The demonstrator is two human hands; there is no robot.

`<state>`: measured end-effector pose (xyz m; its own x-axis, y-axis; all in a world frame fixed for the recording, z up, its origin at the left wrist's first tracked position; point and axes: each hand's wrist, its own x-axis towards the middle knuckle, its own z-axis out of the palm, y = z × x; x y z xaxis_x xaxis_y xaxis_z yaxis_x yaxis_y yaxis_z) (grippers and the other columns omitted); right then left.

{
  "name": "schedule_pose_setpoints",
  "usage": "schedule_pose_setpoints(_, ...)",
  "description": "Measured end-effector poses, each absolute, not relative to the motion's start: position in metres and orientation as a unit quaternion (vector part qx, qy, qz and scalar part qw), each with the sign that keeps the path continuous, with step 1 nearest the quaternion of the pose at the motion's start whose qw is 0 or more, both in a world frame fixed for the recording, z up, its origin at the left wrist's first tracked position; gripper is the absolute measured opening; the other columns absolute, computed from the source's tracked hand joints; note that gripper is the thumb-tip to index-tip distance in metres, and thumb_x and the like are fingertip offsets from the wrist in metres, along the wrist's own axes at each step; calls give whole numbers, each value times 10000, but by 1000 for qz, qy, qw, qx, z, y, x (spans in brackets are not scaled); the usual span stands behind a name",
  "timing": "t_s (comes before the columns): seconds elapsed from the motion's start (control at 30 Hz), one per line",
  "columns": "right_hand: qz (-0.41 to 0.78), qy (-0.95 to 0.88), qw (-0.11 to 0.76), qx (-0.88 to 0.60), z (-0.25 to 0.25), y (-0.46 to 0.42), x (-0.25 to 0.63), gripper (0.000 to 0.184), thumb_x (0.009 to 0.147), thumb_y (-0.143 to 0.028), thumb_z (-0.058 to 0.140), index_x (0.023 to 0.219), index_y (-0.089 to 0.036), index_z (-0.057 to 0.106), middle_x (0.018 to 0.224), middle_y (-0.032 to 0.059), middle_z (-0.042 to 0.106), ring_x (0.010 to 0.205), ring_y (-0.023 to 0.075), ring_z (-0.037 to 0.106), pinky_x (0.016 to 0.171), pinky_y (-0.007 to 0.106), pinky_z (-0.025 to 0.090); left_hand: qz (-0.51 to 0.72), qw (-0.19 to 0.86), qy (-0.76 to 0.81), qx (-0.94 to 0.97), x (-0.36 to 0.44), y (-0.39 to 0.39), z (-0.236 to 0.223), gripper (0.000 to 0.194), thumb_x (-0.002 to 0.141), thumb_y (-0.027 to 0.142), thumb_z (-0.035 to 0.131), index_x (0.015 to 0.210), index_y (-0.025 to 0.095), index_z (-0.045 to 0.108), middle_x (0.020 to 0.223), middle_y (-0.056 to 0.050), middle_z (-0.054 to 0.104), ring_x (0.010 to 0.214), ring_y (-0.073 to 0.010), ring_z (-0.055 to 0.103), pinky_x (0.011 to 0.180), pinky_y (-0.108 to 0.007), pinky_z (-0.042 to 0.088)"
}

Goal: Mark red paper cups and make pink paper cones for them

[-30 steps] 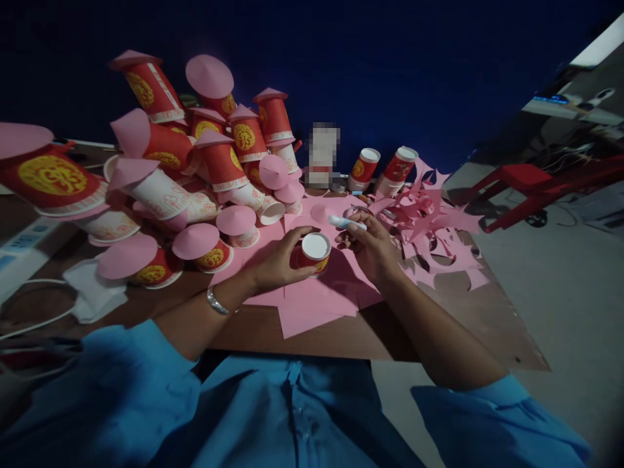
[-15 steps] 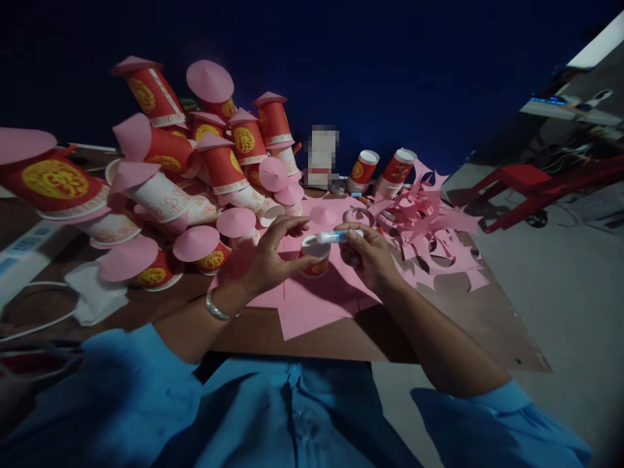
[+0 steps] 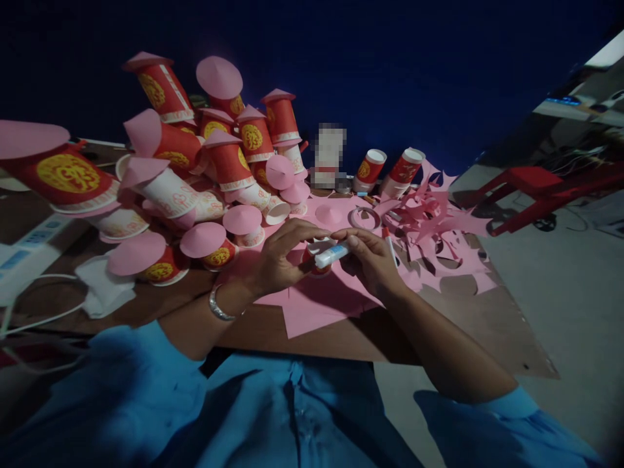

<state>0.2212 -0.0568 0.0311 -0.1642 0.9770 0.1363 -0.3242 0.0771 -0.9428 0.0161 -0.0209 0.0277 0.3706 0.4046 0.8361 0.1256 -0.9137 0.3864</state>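
Note:
A white glue tube [image 3: 331, 255] with a blue label is gripped by my right hand [image 3: 368, 259], closed around its right end. The tube points left and slightly down, in front of a red paper cup [image 3: 319, 247] with a white rim. My left hand [image 3: 283, 260] is curved in a C, thumb and forefinger apart. Its thumb lies near the tube's left end, and its forefinger reaches over to my right fingertips. Whether it touches the cup I cannot tell. Under both hands lie pink paper sheets [image 3: 312, 312].
Red and white cups with pink cone tops [image 3: 224, 159] are heaped on the left. Behind are a tape roll [image 3: 364, 218] and upright cup stacks [image 3: 402, 172]. Pink paper scraps [image 3: 429, 227] and a red-capped marker [image 3: 390, 246] lie right. A red stool [image 3: 531, 179] stands beyond.
My right hand has tilted the tube so that its left end points lower and nearer to me. My left forefinger has stretched right, towards my right fingertips. The view has shifted slightly.

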Motion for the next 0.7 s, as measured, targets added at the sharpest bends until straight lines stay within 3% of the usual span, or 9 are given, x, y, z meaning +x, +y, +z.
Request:
schedule_pose_setpoints(0.2, 583, -494, 552, -333, 29, -59, 221, 410, 777, -509, 901, 857, -215, 628, 589, -71, 622, 438, 95, 566, 381, 190, 408, 518, 103, 137, 838, 15, -27, 32, 236, 926, 299, 792, 1154, 261, 746, 1030, -53, 788, 917, -163, 738, 758, -295, 614)
schedule_pose_setpoints(0.37, 572, -507, 552, -331, 31, -60, 225, 394, 896, -567, 778, 835, -195, 662, 537, -89, 531, 384, 51, 427, 341, 159, 328, 543, 105, 181, 814, 15, -32, 40, 201, 890, 281, 831, 1065, 217, 759, 951, -52, 817, 854, -170, 753, 769, -310, 615)
schedule_pose_setpoints(0.47, 565, -517, 559, -318, 32, -60, 225, 289, 898, -478, 806, 914, -203, 718, 573, -76, 564, 437, 68, 488, 387, 172, 400, 554, 121, 196, 800, 15, -32, 42, 175, 873, 271, 845, 1009, 204, 759, 914, -44, 818, 811, -161, 744, 754, -300, 601)
schedule_pose_setpoints(0.6, 517, -538, 593, -303, 32, -57, 225, 259, 805, -395, 902, 892, -233, 721, 860, -2, 693, 696, 125, 661, 567, 241, 568, 566, 146, 219, 781, 13, -29, 41, 180, 849, 288, 863, 969, 200, 760, 867, -30, 797, 770, -151, 721, 714, -287, 581)
schedule_pose_setpoints(0.7, 505, -540, 601, -305, 33, -55, 227, 294, 776, -396, 924, 911, -242, 713, 1043, 18, 692, 769, 127, 676, 628, 264, 596, 565, 155, 247, 772, 11, -28, 40, 167, 840, 269, 859, 958, 204, 761, 868, -30, 790, 792, -164, 721, 731, -306, 582)
